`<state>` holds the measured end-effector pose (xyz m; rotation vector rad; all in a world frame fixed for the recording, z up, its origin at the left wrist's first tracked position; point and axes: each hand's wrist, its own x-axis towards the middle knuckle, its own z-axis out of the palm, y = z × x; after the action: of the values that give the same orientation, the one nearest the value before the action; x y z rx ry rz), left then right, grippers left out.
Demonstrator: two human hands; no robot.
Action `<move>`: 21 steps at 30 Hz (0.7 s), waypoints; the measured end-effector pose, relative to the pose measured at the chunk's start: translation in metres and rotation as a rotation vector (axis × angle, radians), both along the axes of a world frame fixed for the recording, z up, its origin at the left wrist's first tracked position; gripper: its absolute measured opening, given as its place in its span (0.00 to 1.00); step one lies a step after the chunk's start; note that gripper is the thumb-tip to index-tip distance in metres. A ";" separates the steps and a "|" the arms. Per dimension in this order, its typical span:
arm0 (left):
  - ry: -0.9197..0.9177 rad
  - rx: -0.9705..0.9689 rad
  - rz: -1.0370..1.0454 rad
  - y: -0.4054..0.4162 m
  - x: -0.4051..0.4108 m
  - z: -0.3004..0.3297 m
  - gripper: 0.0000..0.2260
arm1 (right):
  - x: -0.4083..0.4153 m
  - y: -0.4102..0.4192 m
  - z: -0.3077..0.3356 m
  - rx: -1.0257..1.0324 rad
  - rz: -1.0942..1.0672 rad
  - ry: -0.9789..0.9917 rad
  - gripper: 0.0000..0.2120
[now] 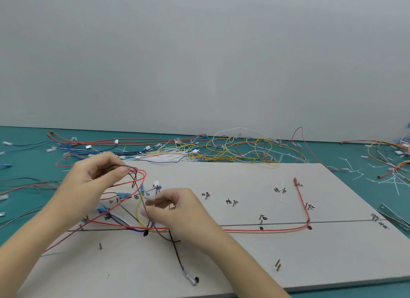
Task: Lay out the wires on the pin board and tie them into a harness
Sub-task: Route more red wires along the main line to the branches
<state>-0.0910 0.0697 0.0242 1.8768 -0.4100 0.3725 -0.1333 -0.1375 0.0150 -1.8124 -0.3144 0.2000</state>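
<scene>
The left hand (93, 175) is raised over the near-left part of the pin board (244, 253), its fingers and thumb curled to pinch a looped bunch of wires: a brown wire (138, 187) and a red wire (124, 203) that arcs out past the fingertips and drops back toward the board. The right hand (177, 211) sits lower and just to the right, fingers curled in a pinch on the same brown wire where it slants down; the fingertips also seem to hold a pale, translucent piece, too blurred to identify. Below the hands, a yellow wire (138, 211) loops down to meet a bundle of white, blue and red strands that gathers near a black dot marked on the board. A black wire (177, 253) runs from under the right hand toward the near edge and ends in a small terminal beside another dot. Part of this bundle is hidden behind the right hand, so how the strands cross there cannot be made out. A second red lead (266, 230) follows the drawn line rightward, bends around a pin and climbs to a terminal at the far right. Short metal pins and handwritten labels dot the board; the writing is too small to read. Behind the board, a tangle of loose wires (221, 149) and white cable ties (352, 171) lies on the green table (28, 164), with more wiring cut off at the right edge.
</scene>
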 end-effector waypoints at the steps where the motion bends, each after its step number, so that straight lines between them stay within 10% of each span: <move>1: -0.001 -0.014 -0.013 -0.001 -0.001 0.000 0.03 | -0.001 0.003 0.000 -0.007 0.010 0.005 0.09; 7: -0.026 0.000 0.006 -0.008 -0.002 -0.003 0.13 | -0.007 0.000 0.016 0.261 0.126 0.261 0.11; 21: -0.062 -0.145 0.413 0.025 0.012 0.003 0.11 | -0.003 -0.019 0.016 0.185 0.000 0.088 0.09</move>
<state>-0.0785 0.0952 0.0267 1.8045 -0.0295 0.7190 -0.1366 -0.1563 0.0307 -1.6159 -0.2619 0.2421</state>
